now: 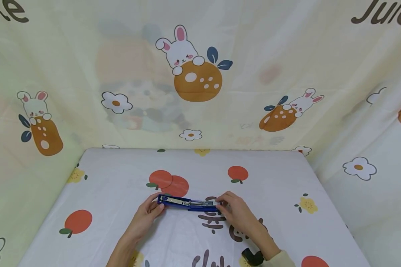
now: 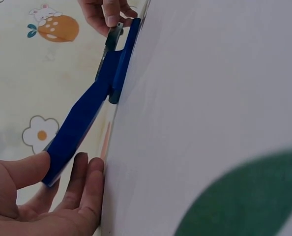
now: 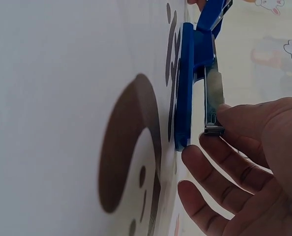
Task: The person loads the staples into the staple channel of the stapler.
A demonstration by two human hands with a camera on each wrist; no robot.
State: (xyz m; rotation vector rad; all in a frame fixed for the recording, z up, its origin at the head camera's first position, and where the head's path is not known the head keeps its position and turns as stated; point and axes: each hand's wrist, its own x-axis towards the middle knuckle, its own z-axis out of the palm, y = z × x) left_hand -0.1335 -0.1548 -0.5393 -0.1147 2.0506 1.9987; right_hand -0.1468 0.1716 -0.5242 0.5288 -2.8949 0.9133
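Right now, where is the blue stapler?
In the head view, the blue stapler lies opened at the table's centre, between left hand and right hand.

Fruit-print tablecloth (image 1: pixel 120 193) lies before a bunny-print curtain (image 1: pixel 254 55).

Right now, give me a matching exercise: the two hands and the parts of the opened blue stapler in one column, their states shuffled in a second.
1. left hand
2. right hand
3. blue plastic stapler base
4. silver metal staple channel

a. lies flat on the fruit-print tablecloth
b. holds the raised blue lid
c. fingertips at the silver end
d. lifted slightly off the base

Pairs: 1-b, 2-c, 3-a, 4-d
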